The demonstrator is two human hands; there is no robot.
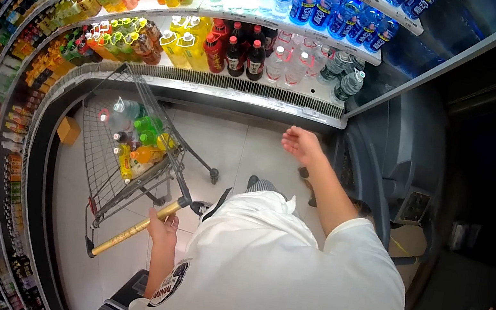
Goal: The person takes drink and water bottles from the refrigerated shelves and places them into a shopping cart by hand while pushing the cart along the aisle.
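Note:
My left hand point(164, 227) is at the yellow handle point(135, 230) of a wire shopping cart point(92, 156), with its fingers curled at the bar. Several bottles lie in the cart, among them a large clear one point(128, 111), green ones point(148, 129), an orange one point(147, 154) and a yellow one point(124, 163). In front of my body, my right hand point(301, 145) hangs in the air below the shelf edge, its fingers slightly bent and nothing in them. The nearest bottles to it are clear ones with white caps point(298, 69) on the bottom shelf.
A curved drinks shelf point(207, 87) runs ahead and along the left. A small brown box point(68, 130) is on the floor by its base. To the right stands a large dark grey machine point(411, 148). A dark bin-like object point(124, 301) is at the lower left.

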